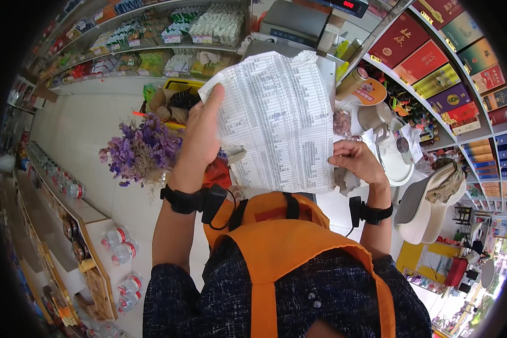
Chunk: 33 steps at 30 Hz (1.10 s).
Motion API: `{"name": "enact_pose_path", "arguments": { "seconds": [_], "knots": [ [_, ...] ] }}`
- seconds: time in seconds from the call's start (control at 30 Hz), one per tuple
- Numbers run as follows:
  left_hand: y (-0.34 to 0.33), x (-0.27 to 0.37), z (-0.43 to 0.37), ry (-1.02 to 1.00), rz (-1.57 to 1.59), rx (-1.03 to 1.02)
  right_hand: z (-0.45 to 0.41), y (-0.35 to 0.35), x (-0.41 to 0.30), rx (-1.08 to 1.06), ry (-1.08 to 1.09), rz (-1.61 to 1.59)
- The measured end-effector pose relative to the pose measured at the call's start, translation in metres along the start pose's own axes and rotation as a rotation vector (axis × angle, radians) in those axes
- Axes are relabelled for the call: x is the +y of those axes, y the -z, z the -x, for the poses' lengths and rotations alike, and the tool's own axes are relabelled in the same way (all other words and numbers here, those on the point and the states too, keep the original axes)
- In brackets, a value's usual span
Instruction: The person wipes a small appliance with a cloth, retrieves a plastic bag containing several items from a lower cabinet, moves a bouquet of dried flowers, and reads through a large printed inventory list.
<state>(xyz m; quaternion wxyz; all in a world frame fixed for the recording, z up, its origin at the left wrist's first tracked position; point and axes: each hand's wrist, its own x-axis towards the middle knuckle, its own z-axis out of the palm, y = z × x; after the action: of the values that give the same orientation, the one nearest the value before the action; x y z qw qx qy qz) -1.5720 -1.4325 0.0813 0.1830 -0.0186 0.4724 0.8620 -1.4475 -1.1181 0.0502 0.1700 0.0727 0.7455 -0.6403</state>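
A creased paper sheet (279, 126) printed with dense tables is spread out before my chest. It has a small tear on its left side and a crumpled top right corner. My left hand (205, 124) grips the sheet's upper left edge, thumb on the printed face. At the lower right edge, my right hand (359, 158) pinches the paper between thumb and fingers. An orange apron (304, 245) lies below the sheet. Part of the counter behind the paper is hidden by it.
A weighing scale (295, 21) stands beyond the sheet. Dried purple flowers (145, 143) and a yellow basket (186, 84) are to the left. Boxed goods (399, 40) fill shelves at right, near a white chair (422, 211). Bottled water (124, 251) stands lower left.
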Motion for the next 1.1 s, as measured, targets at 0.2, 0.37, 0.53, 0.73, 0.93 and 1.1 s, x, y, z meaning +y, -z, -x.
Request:
{"name": "enact_pose_path", "arguments": {
  "seconds": [0.2,0.37,0.53,0.73,0.93,1.1],
  "knots": [
    [-0.002,0.000,-0.003,0.069,-0.094,0.006,0.006,0.003,-0.016,-0.064,0.033,0.058],
    [-0.007,-0.002,0.001,0.114,-0.117,-0.086,0.005,-0.001,-0.055,-0.024,0.188,0.143],
    [-0.019,-0.007,-0.001,0.088,-0.210,-0.124,0.007,-0.007,-0.076,-0.017,0.303,0.095],
    [-0.009,-0.021,-0.010,-0.494,-0.857,0.163,0.005,-0.023,-0.080,0.305,0.373,0.586],
    [-0.055,-0.037,0.018,-0.041,-0.418,-0.252,-0.013,-0.069,-0.075,0.544,0.538,1.208],
    [-0.056,-0.050,0.003,0.017,-0.101,-0.292,-0.014,-0.092,-0.074,0.422,0.576,1.128]
  ]
}}
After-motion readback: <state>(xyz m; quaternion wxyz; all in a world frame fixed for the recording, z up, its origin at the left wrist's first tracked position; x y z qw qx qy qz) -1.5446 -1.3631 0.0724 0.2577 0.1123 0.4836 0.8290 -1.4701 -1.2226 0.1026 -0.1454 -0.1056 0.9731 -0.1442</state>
